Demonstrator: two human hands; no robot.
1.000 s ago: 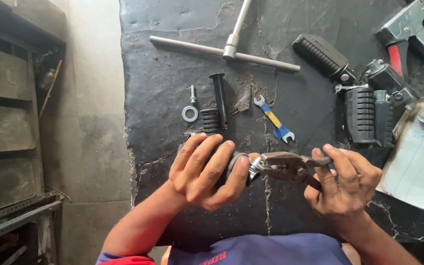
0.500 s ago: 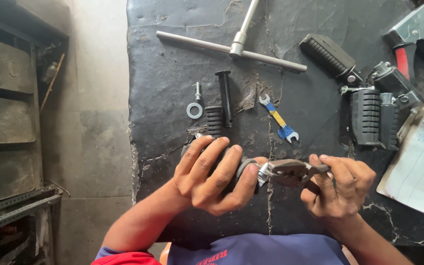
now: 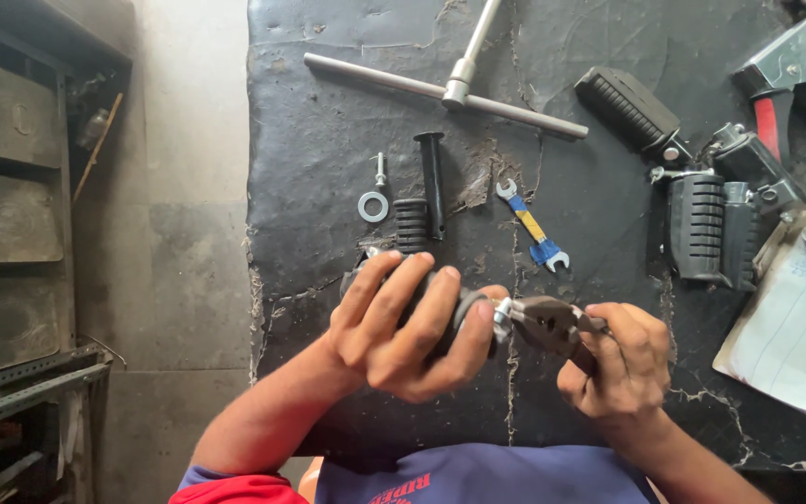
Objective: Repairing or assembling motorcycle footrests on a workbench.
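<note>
1. While the left hand (image 3: 412,322) wrapped its fingers (image 3: 422,308) fully around a black ribbed rubber footrest (image 3: 464,313), the grip looked firm; the soft ribbing should have resisted slipping.
2. Just right of the footrest, the right hand (image 3: 618,359) had its fingers closed on the handles of pliers (image 3: 543,322), whose nose met the metal end of the footrest.
3. The footrest seemed moderately heavy, with a stiff core under yielding rubber; the ribbed middle looked the safest place to hold it.
4. Above the footrest, on the dark cracked surface (image 3: 328,140), lay a small ribbed sleeve (image 3: 410,225), a black bolt (image 3: 432,182) and a washer (image 3: 373,206).
5. Farther up lay a T-handle wrench (image 3: 450,91); up and right of the footrest, a small spanner (image 3: 532,227).
</note>
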